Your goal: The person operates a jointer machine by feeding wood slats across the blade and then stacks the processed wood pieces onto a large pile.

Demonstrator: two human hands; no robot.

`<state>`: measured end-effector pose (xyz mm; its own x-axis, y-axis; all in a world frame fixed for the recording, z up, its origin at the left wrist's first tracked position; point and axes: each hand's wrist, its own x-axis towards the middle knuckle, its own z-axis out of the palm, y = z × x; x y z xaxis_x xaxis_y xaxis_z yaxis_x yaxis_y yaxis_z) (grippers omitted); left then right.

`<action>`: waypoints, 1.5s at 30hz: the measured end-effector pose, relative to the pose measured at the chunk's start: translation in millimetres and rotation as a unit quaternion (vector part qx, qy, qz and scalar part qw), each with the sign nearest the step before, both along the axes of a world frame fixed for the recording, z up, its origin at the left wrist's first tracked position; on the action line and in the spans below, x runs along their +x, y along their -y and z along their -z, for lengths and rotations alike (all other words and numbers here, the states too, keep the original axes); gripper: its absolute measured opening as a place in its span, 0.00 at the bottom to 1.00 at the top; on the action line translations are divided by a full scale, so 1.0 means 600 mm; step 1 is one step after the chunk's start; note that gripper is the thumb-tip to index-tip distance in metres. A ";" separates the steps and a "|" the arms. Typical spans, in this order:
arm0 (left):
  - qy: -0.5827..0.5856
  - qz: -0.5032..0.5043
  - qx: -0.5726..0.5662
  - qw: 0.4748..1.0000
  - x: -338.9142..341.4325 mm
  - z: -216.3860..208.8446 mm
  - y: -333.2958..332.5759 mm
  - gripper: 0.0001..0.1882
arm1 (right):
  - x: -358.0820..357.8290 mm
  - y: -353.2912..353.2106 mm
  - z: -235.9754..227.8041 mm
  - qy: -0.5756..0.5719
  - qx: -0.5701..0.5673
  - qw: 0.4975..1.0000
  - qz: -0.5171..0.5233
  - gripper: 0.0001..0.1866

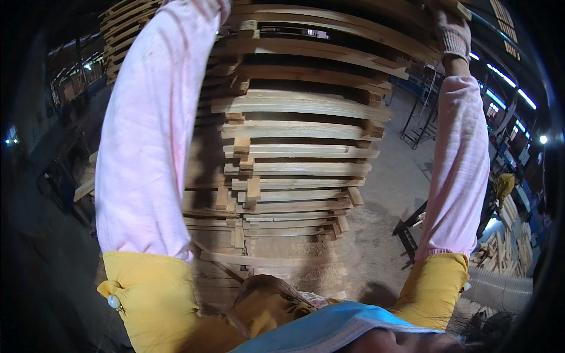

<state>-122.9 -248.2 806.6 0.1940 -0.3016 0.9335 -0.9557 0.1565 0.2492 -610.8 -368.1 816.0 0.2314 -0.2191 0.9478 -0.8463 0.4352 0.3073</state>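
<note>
In front of me rises a tall stack of wooden slats (pixel 300 129), laid in layers with small wood spacer pieces (pixel 253 189) between them. Both my arms reach up, in pink sleeves with yellow cuffs. My right hand (pixel 454 36), in a knitted glove, is up at the stack's top right, closed around the end of a wooden slat (pixel 458 8); its fingers are partly in shadow. At the top left, my left hand (pixel 220 7) is largely cut off by the picture's edge beside the upper slats. Its fingers are hidden.
Another slat stack (pixel 120 29) stands at the far left. Sawdust lies on the floor (pixel 376 235) near the stack's base. To the right are a dark metal stand (pixel 419 120), a heap of loose wood pieces (pixel 500 253) and a person in yellow (pixel 504 187).
</note>
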 end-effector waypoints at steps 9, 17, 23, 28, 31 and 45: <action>0.101 0.008 0.021 0.995 0.080 -0.025 0.024 0.23 | 0.047 -0.032 -0.029 0.088 -0.043 0.994 -0.051 0.30; 0.307 -0.182 -0.016 0.934 0.149 -0.007 0.080 0.14 | 0.185 -0.144 -0.001 0.004 -0.022 0.999 -0.040 0.21; 0.095 -0.113 0.075 0.986 0.120 -0.014 0.047 0.24 | 0.277 -0.163 0.058 0.255 -0.047 0.837 -0.481 0.24; 0.017 -0.034 -0.009 0.999 0.119 -0.013 0.043 0.24 | 0.290 -0.127 0.053 0.208 -0.150 0.783 -0.567 0.30; 0.001 -0.044 -0.031 0.999 0.115 -0.010 0.044 0.24 | 0.262 -0.113 0.039 0.118 -0.168 0.868 -0.452 0.32; 0.022 -0.017 0.031 0.999 0.115 -0.010 0.027 0.26 | 0.229 -0.265 0.056 0.075 -0.198 0.647 -0.733 0.20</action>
